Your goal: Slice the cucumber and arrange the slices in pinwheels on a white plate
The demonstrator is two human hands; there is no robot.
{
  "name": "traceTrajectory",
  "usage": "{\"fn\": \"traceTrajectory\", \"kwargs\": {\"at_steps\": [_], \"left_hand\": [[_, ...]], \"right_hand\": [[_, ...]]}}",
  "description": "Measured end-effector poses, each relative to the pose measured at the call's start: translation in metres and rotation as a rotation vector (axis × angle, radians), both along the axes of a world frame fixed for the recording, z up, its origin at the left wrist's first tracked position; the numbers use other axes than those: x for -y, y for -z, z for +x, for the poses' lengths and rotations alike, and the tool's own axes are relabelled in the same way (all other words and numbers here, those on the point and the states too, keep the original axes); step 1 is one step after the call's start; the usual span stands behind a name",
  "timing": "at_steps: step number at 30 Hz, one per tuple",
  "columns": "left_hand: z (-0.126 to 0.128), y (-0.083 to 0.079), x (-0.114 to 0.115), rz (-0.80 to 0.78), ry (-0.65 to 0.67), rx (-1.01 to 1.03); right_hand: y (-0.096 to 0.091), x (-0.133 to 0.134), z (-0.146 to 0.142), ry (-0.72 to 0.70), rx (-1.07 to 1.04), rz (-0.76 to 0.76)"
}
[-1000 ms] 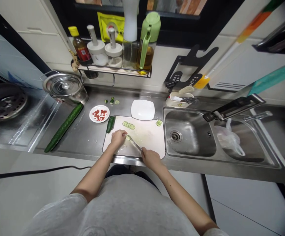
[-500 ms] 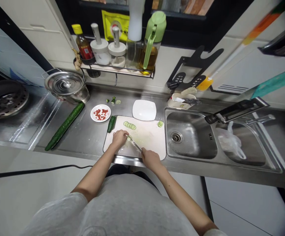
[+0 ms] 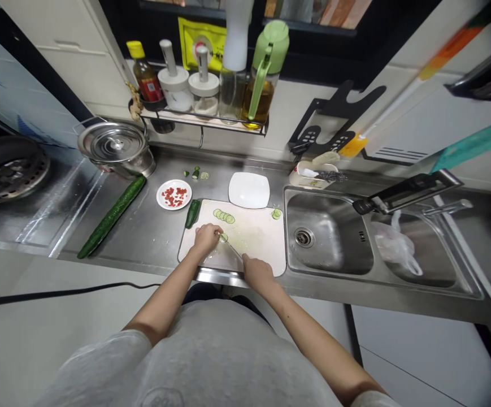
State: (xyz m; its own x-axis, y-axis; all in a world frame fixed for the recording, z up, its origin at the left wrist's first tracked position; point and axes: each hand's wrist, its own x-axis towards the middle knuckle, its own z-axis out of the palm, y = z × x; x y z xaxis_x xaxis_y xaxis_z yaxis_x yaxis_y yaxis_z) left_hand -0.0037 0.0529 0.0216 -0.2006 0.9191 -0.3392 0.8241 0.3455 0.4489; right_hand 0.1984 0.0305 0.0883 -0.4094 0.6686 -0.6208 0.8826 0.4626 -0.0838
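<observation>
The cucumber piece [image 3: 224, 238] is a short, pale green stub with its cut face showing. It lies just left of the frame's centre, on the near left part of the white cutting board [image 3: 257, 240], and is mostly covered by the left hand [image 3: 206, 236] pressing on it. The knife [image 3: 235, 251] is slim and silvery, and its blade slants from lower right up to the upper left. Its tip meets the stub's exposed end, while the handle is hidden inside the right hand [image 3: 257, 272].

Stainless steel counter [image 3: 143, 240] runs across mid-frame, with a double sink [image 3: 342, 217] set in at right. Dark window [image 3: 313, 53] along the top edge, pale wall [image 3: 279, 116] beneath it, white cabinet [image 3: 75, 68] upper left. Pale floor [image 3: 20, 339] lower left, evenly lit.
</observation>
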Motion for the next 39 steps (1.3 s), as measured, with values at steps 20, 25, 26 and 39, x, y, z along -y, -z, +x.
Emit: {"fn": "traceTrajectory", "kwargs": {"at_steps": [20,25,26,39], "left_hand": [[0.001,-0.006,-0.002,-0.018,0.011,-0.033],[0.001,-0.007,-0.001,-0.010,0.048,-0.057],[0.002,-0.007,-0.001,-0.006,0.057,-0.064],[0.015,-0.010,0.003,0.009,-0.014,0.016]], "right_hand": [[-0.006,-0.002,0.009,-0.024,0.051,-0.057],[-0.007,0.007,0.021,-0.012,0.043,-0.033],[-0.008,0.008,0.024,-0.006,0.046,-0.036],[-0.017,0.010,0.055,0.244,-0.173,-0.098]]}}
